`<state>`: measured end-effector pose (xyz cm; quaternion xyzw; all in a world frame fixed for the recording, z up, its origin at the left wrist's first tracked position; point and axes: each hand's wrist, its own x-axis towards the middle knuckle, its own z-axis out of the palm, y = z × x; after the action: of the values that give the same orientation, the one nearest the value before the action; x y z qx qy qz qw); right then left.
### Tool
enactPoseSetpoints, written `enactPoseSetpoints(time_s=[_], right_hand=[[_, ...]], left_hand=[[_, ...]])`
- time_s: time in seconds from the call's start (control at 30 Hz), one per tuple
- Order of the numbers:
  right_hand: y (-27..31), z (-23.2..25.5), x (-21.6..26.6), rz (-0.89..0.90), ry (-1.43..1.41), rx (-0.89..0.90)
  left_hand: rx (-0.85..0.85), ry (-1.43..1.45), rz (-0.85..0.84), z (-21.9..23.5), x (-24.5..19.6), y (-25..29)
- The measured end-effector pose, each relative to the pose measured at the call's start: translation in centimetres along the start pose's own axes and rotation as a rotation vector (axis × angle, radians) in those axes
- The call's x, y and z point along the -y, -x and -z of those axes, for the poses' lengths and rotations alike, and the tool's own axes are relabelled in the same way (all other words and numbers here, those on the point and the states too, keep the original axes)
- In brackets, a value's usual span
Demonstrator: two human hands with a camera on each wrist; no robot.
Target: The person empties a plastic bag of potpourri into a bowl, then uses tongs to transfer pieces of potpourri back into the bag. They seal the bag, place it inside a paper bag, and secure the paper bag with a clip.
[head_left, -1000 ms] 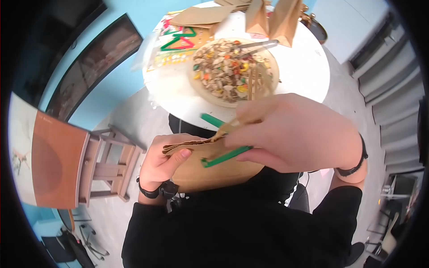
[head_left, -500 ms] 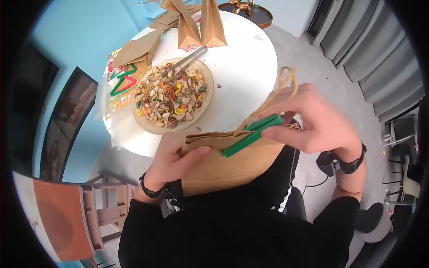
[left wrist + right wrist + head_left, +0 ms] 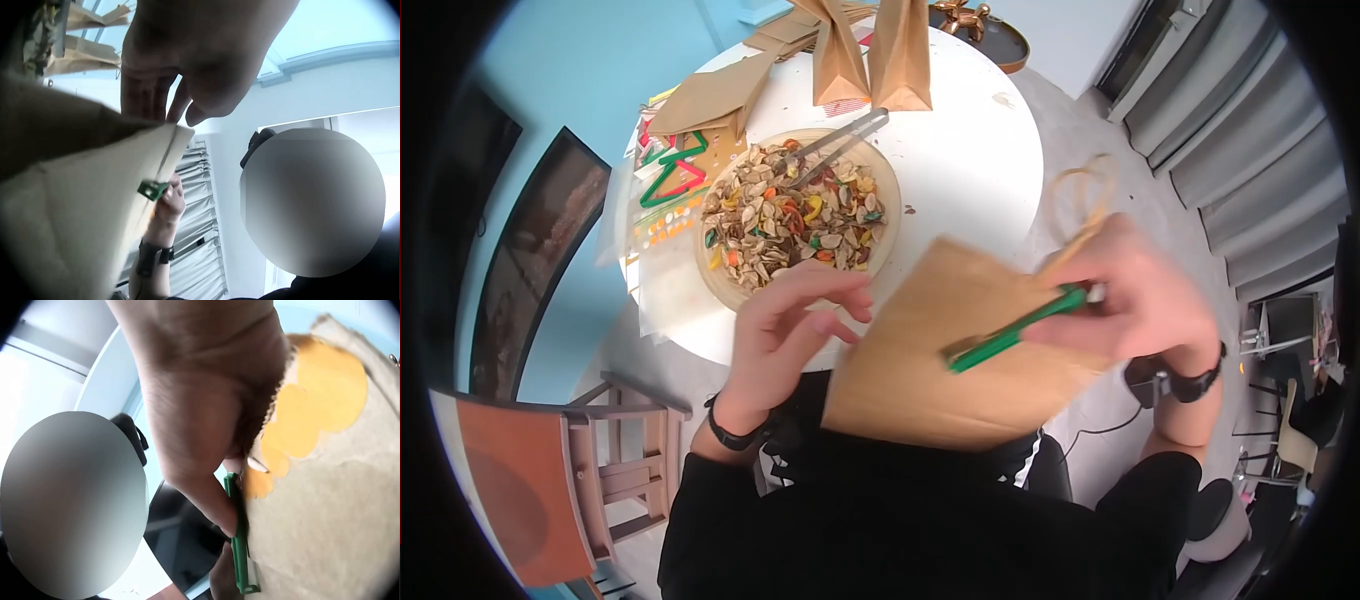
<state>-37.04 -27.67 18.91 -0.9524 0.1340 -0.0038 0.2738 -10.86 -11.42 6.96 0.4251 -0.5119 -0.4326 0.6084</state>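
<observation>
My right hand (image 3: 1120, 300) pinches a green bag clip (image 3: 1000, 335) at the top of a brown paper bag (image 3: 930, 370), which hangs tilted over my lap. The right wrist view shows my thumb pressing along the clip (image 3: 240, 556) and orange rounded shapes (image 3: 331, 387) on the bag's other face. A twisted paper handle (image 3: 1090, 195) loops up above the right hand. My left hand (image 3: 785, 335) is beside the bag's left edge, fingers loosely bent with nothing in them. In the left wrist view its fingertips overlap the bag's corner (image 3: 178, 134).
A round white table (image 3: 970, 170) stands ahead. On it are a wide bowl (image 3: 885, 235) of mixed dried pieces with metal tongs (image 3: 840, 145), standing paper bags (image 3: 900, 70), a flat paper bag (image 3: 710, 95) and more green and red clips (image 3: 675, 180). A wooden stool (image 3: 635, 470) is at left.
My left hand has let go of the bag's top edge and moved slightly away. The bag has swung rightward and tilted with my right hand. The clip's two arms, spread apart earlier, now lie together.
</observation>
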Motion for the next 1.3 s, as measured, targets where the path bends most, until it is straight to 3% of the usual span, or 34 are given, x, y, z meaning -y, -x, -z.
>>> enactPoseSetpoints(time_s=[0.07,0.1,0.13,0.2,0.37,0.43,0.53,0.63,0.73,0.83,0.93,1.03,1.13,1.3], right_hand=[[1.6,1.1,-1.1,-0.029,-0.004,-0.312],[2.3,2.9,-0.9,-0.244,0.036,-0.308],[4.1,1.2,-4.0,-0.212,-0.071,-0.722],[2.7,4.7,-3.8,-0.495,-0.035,-0.678],[-4.2,8.3,-6.7,-0.574,0.429,-0.562],[-6.9,8.7,-10.0,-0.57,0.532,-0.5],[-10.6,9.1,-12.1,-0.735,0.573,-0.447],[-11.7,10.0,-12.6,-0.736,0.566,-0.428],[-10.8,9.5,-12.1,-0.673,0.549,-0.588],[-8.7,9.9,-13.1,-0.561,0.463,-0.629],[-6.9,8.7,-12.7,-0.448,0.549,-0.758],[-5.3,8.4,-11.7,-0.483,0.528,-0.789],[-4.8,7.4,-12.1,-0.39,0.623,-0.848],[-4.4,5.6,-12.1,-0.049,0.699,-0.911]], left_hand=[[-0.044,0.035,0.051,2.3,0.5,0.9],[-0.065,0.054,0.075,3.4,0.8,1.4],[-0.107,0.039,0.063,4.1,1.2,1.9],[-0.141,0.066,0.086,5.6,2.0,2.8],[-0.178,0.074,0.107,6.9,2.7,4.5],[-0.174,0.066,0.136,7.2,2.5,5.1],[-0.186,0.039,0.179,7.4,2.4,6.1],[-0.197,0.013,0.189,8.2,2.7,7.1],[-0.224,0.003,0.194,9.0,3.0,8.0],[-0.252,0.009,0.189,9.6,3.5,8.3],[-0.258,0.025,0.186,9.8,3.8,8.2],[-0.25,0.04,0.19,9.7,3.8,7.8],[-0.226,0.033,0.189,9.3,3.8,7.2],[-0.209,0.018,0.179,8.4,3.9,6.6]])
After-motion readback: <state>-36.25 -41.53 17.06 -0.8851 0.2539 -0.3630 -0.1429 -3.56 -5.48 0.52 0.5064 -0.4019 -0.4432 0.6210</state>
